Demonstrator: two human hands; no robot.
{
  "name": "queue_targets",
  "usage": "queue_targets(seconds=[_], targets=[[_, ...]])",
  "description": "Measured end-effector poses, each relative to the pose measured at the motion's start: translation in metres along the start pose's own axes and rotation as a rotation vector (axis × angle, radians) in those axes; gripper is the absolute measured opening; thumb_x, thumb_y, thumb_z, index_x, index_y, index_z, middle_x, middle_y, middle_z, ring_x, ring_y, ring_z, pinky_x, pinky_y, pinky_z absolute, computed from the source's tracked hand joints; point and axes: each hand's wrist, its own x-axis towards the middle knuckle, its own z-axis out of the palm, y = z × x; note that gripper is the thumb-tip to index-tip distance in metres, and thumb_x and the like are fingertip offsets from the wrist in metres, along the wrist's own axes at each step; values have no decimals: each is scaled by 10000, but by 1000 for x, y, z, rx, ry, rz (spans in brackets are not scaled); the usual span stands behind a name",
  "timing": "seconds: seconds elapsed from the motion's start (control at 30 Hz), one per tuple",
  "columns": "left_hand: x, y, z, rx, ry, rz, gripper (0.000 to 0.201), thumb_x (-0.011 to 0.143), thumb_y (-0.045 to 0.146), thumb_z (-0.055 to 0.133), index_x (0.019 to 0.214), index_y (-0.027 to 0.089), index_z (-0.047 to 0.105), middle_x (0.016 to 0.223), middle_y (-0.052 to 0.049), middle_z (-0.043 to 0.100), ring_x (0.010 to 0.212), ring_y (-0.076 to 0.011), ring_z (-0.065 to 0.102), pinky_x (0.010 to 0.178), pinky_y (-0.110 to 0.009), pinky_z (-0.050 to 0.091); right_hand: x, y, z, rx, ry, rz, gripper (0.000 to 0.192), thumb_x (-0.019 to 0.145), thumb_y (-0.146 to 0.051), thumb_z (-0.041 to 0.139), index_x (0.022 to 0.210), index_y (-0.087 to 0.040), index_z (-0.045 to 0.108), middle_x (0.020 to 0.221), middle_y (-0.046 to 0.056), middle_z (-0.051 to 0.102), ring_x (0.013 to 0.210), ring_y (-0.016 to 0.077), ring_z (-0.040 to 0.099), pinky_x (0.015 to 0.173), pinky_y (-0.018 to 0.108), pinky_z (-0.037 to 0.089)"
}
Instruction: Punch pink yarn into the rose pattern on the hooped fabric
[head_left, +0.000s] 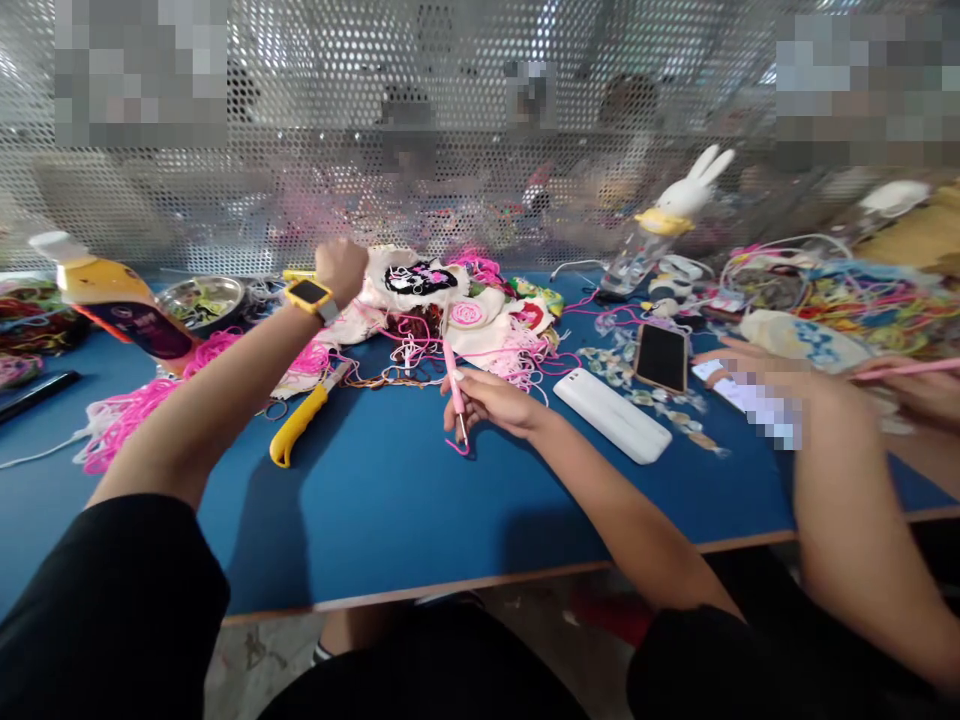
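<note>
My right hand point(491, 402) is closed around a pink punch needle point(454, 378), held upright just above the blue table. Its metal tip points down, and a short end of pink yarn point(455, 447) curls out of it. My left hand point(343, 268) reaches to the far side, at the left edge of a heap of white embroidered cloth point(480, 335); a yellow watch is on that wrist. The fingers of this hand are turned away and cannot be made out. One cloth piece bears a black patch point(425, 282) with pink and white stitching. Pink yarn tangles around the heap.
A yellow-handled cutter point(306, 418) and bright pink yarn point(135, 425) lie left, near a tilted orange bottle point(124, 305). To the right are a white power bank point(613, 416), a dark phone point(661, 357) and a rabbit-topped bottle point(637, 255). Another person's hand point(765, 375) holds a lit phone.
</note>
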Motion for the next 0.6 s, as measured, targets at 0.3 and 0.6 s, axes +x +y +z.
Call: queue_targets(seconds=[0.3, 0.6], targets=[[-61, 45, 56, -58, -767, 315, 285, 896, 354, 542, 785, 122, 665, 702, -40, 623, 623, -118, 548, 588, -236, 410, -130, 114, -232, -666, 158, -262, 118, 728, -278, 780, 736, -340, 679, 799, -1, 687, 753, 109, 663, 645, 164, 610], [-54, 42, 44, -175, -952, 248, 201, 723, 331, 731, 820, 155, 741, 666, -24, 637, 578, -100, 524, 544, -216, 373, -129, 102, -223, -831, 2, -399, 112, 749, -449, 766, 785, -348, 735, 827, -4, 717, 744, 134, 686, 496, 176, 607]])
